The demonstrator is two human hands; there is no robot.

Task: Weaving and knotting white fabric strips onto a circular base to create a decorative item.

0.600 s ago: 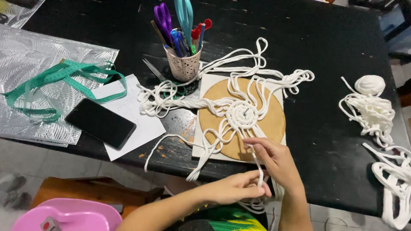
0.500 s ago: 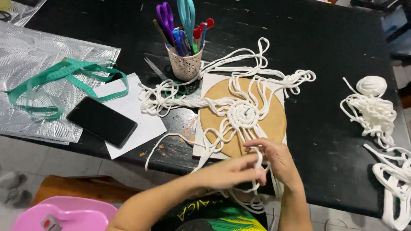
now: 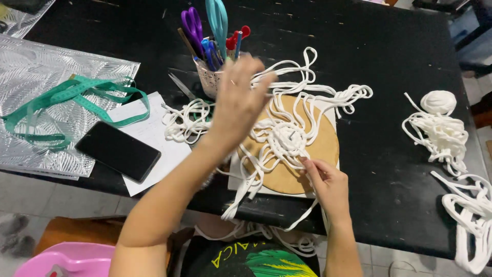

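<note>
On a black desk [image 3: 400,66], a cup [image 3: 207,78] of scissors and pens stands just left of the raised left hand [image 3: 240,100], fingers spread wide and empty. Right of it, white cord [image 3: 287,136] coils on a round wooden board [image 3: 320,149]. The right hand [image 3: 328,184] pinches a strand; knotting seems underway, and further knotting needs a free strand.

White cord [image 3: 287,136] on a tan wooden disc [image 3: 320,154], black tabletop [image 3: 389,61].
Green tape measure [image 3: 77,95] lies over a silver leaf-embossed sheet [image 3: 31,66], black phone [image 3: 118,151] on white paper [image 3: 154,131], purple and teal scissors [image 3: 205,20], pink tub [image 3: 66,259] down below.
</note>
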